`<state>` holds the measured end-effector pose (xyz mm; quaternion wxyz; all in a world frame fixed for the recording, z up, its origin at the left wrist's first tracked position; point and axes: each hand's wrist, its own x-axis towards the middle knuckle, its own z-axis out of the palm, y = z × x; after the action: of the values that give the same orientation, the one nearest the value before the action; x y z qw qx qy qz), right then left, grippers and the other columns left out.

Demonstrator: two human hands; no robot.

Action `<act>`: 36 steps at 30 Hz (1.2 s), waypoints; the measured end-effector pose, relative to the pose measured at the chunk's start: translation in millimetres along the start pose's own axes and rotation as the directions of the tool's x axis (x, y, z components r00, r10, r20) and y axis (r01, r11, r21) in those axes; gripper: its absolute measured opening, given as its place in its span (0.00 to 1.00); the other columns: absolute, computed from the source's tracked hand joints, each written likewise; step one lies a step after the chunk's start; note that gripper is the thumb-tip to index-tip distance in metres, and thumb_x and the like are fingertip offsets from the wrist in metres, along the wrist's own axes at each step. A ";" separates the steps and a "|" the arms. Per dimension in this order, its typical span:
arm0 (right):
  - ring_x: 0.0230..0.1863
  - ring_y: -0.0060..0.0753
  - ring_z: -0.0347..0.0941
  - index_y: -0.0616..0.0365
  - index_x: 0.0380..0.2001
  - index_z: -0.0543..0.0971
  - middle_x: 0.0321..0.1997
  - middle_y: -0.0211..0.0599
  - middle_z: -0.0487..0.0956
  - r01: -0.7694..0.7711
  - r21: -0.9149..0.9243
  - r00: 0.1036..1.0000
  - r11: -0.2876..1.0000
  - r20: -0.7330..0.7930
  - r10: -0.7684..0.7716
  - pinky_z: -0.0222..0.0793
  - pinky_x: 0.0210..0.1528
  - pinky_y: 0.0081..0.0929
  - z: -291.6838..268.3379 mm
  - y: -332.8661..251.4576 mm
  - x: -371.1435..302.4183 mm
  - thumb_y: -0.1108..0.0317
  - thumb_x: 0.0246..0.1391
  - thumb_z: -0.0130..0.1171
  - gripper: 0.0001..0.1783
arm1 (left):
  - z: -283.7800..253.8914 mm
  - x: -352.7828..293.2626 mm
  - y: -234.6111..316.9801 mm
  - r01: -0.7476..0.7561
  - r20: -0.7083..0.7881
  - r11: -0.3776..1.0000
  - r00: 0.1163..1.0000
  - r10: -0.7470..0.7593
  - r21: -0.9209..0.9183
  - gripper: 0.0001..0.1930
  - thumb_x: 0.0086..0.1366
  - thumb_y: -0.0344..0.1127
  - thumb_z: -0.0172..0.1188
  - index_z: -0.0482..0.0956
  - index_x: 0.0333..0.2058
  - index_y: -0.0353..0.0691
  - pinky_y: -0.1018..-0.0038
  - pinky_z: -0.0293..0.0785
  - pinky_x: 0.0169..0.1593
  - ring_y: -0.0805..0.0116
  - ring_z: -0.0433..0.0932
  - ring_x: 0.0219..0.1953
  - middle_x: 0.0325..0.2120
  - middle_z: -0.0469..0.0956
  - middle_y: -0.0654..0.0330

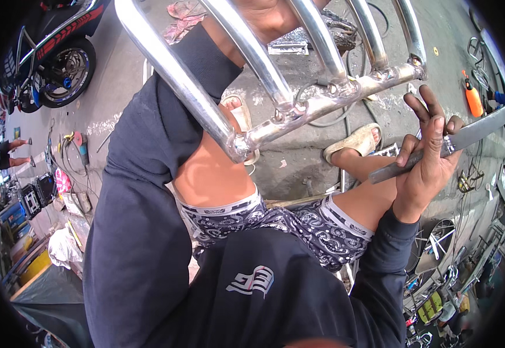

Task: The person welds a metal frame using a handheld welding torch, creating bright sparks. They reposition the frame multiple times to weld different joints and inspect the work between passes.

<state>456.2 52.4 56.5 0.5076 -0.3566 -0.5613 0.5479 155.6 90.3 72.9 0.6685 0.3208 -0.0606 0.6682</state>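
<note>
Fingers of the right hand, at the right of the frame, are closed on a flat bar of grey metal, with two of them sticking up above it. The left hand, at the top edge, is partly hidden behind the tubes of a shiny metal rack; one cannot tell how its fingers are closed. The rack fills the upper middle: five bent tubes joined to one crosspiece, with discoloured, lumpy welds at the joints.

Pale stylised lettering marks the chest of the dark top, lower middle. Red markings run along the motorbike at upper left.

Below the rack is a grey floor, stained and smeared with white. A reddish rag lies at upper left, an orange bottle stands out at upper right, and clutter lines both sides. Another person's legs show at far left.
</note>
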 end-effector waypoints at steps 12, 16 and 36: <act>0.19 0.22 0.67 0.56 0.43 0.67 0.26 0.34 0.71 -0.063 0.017 0.996 0.998 0.068 0.062 0.61 0.13 0.19 -7.9 9.1 -11.2 0.53 0.79 0.52 0.17 | 16.4 -6.0 12.0 -0.002 -0.139 0.917 0.988 0.062 0.400 0.27 0.67 0.42 0.47 0.80 0.53 0.25 0.46 0.87 0.40 0.51 0.86 0.27 0.34 0.86 0.42; 0.18 0.17 0.61 0.62 0.46 0.74 0.21 0.26 0.68 -0.063 -0.080 0.987 0.995 0.145 0.074 0.58 0.18 0.19 -19.8 21.1 -21.1 0.53 0.78 0.54 0.19 | 25.2 -13.7 11.1 -0.003 -0.282 0.820 0.938 0.200 0.573 0.23 0.63 0.38 0.50 0.79 0.48 0.23 0.63 0.85 0.27 0.58 0.83 0.23 0.29 0.83 0.45; 0.21 0.36 0.77 0.64 0.42 0.81 0.24 0.39 0.81 0.307 -0.731 0.915 0.609 0.403 0.023 0.68 0.25 0.28 -29.0 43.9 -35.5 0.67 0.68 0.67 0.10 | 34.5 -35.2 34.3 -0.038 -0.226 0.727 0.938 0.262 0.686 0.12 0.65 0.29 0.49 0.77 0.39 0.24 0.68 0.85 0.21 0.53 0.84 0.27 0.37 0.79 0.33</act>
<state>485.4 32.1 3.9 0.2278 -0.3838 -0.8555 0.2627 132.1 39.3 94.1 0.4514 0.4258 0.2633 0.7387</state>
